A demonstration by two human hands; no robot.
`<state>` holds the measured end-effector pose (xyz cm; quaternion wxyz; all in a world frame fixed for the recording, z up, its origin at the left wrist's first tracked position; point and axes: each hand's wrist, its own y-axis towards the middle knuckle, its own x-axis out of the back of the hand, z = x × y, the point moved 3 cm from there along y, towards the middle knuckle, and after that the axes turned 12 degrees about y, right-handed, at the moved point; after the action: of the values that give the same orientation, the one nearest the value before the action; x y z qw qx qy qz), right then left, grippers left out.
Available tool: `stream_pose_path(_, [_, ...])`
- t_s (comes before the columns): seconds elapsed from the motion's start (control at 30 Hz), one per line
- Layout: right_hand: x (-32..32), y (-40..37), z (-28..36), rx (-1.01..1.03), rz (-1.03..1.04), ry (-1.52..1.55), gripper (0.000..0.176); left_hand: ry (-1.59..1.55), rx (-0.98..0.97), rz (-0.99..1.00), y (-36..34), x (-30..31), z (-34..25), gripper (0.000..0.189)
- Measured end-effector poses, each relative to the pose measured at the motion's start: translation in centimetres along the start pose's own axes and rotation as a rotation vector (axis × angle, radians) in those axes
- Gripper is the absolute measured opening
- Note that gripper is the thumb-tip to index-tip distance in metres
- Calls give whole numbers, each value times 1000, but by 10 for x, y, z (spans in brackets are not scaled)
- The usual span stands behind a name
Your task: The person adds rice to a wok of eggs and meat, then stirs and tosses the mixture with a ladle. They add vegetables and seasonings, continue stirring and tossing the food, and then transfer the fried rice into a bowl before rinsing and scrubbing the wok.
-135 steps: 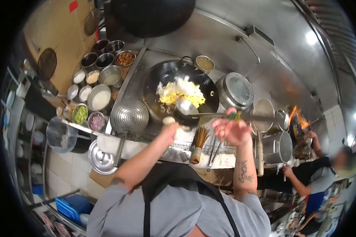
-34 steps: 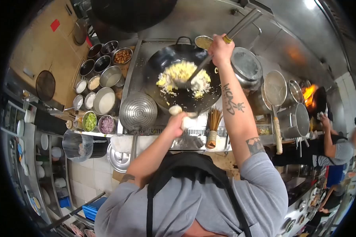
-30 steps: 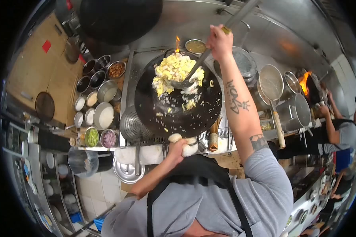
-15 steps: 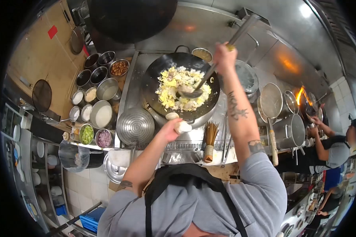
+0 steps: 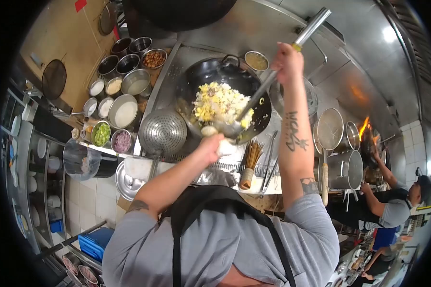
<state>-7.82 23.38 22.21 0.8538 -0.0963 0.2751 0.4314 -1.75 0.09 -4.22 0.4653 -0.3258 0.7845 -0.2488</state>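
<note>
A dark wok (image 5: 189, 85) on the stove holds fried rice (image 5: 220, 103) with yellow egg pieces. The wok appears tilted, and the food sits heaped in its middle. My left hand (image 5: 210, 148) is closed around a folded white cloth (image 5: 226, 148) at the wok's near edge. My right hand (image 5: 289, 63) is wrapped round the long handle of a ladle (image 5: 260, 93), which slants down into the wok. The ladle's bowl, slightly blurred, lies against the near side of the food.
Left of the wok are a perforated strainer (image 5: 163, 133), a bowl of green pieces (image 5: 101, 134) and a bowl of chopped onion (image 5: 121, 141). A bamboo brush (image 5: 250, 165) lies in front. Rightward stand a mesh skimmer (image 5: 330, 128), a steel pot (image 5: 345, 170) and a co-worker (image 5: 397, 205) near flames.
The ladle's bowl has come down toward the wok's near rim. The spread-out food is now gathered in a heap and the wok has tipped. The whole view has shifted slightly.
</note>
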Motion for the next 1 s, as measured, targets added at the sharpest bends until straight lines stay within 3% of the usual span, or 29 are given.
stream_pose_path(0.07, [4, -2, -35, 150, -10, -34, 23, 37, -8, 47, 15, 12, 0, 30])
stream_pose_path(0.17, [13, -22, -52, 321, 67, 94, 23, 147, -74, -40, -20, 24, 30, 29])
stream_pose_path(0.2, [12, -32, -43, 326, 58, 114, 25, 70, -146, 124, -6, 38, 63, 30])
stream_pose_path(0.23, [2, -35, -24, 344, 68, 146, 26, 20, -198, 4, -42, 32, 75, 33])
stream_pose_path(0.3, [-17, -43, 12, 290, 188, 73, 29, 63, -361, -18, -45, 38, 97, 37])
stream_pose_path(0.37, [-26, -41, 29, 162, 211, 48, 27, 29, -233, -193, -57, 14, 71, 38])
stream_pose_path(0.43, [-32, -49, 17, 151, 103, -28, 24, 6, -187, -107, 13, 20, 58, 29])
stream_pose_path(0.5, [-18, -43, -16, 187, -20, -116, 23, -72, -128, -96, 41, 11, 22, 20])
stream_pose_path(0.6, [15, -34, -35, 305, 59, -91, 19, -15, -201, -103, 16, 17, 23, 21])
stream_pose_path(0.7, [31, -21, 12, 289, 158, 3, 19, 34, -383, -175, -33, 31, 81, 28])
stream_pose_path(0.77, [31, -13, 54, 255, 192, 87, 22, 89, -468, -259, -24, 38, 101, 35])
stream_pose_path(0.8, [22, -13, 73, 254, 218, 59, 24, 83, -346, -178, -31, 32, 90, 37])
stream_pose_path(0.83, [8, -16, 84, 251, 244, 38, 25, 27, -285, -237, -6, 35, 87, 32])
stream_pose_path(0.93, [-44, -47, 87, 386, 174, -77, 26, -42, -267, -174, 19, 18, 34, 22])
stream_pose_path(1.0, [-34, -38, 56, 419, 326, -26, 26, -42, -322, -143, 46, 16, 10, 20])
